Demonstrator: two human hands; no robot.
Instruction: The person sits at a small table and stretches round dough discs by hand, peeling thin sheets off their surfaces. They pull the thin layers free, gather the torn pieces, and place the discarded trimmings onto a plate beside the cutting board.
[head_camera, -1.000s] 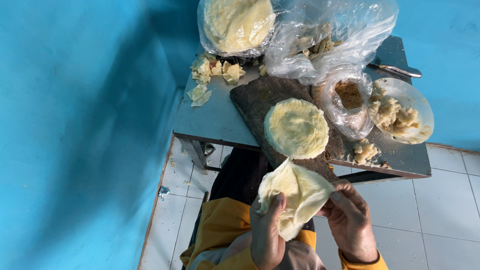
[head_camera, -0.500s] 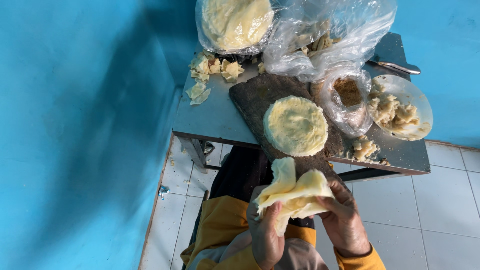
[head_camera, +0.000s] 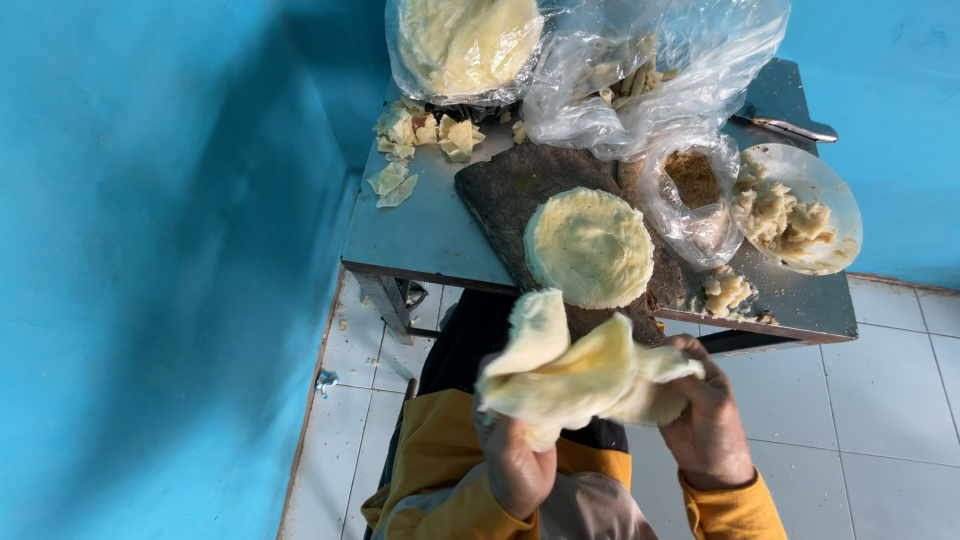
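Observation:
A thin pale yellow sheet of dough (head_camera: 575, 370) is folded over in front of me, below the table's near edge. My left hand (head_camera: 518, 468) grips its lower left part from underneath. My right hand (head_camera: 708, 425) holds its right end, fingers curled over it. Just beyond, a round stack of the same yellow sheets (head_camera: 590, 247) lies on a dark wooden board (head_camera: 510, 185) on the small grey metal table (head_camera: 425, 225).
A white plate with crumbly filling (head_camera: 795, 210), an open plastic bag of brown filling (head_camera: 693, 190), a larger clear bag (head_camera: 650, 70) and a bagged mound of dough (head_camera: 465, 40) crowd the table. Dough scraps (head_camera: 420, 135) lie at its left. Blue walls surround it; white tiled floor (head_camera: 900, 400) lies below.
The sheet was spread open between my hands a second ago; now it is folded over on itself and bunched. Both hands have moved closer together.

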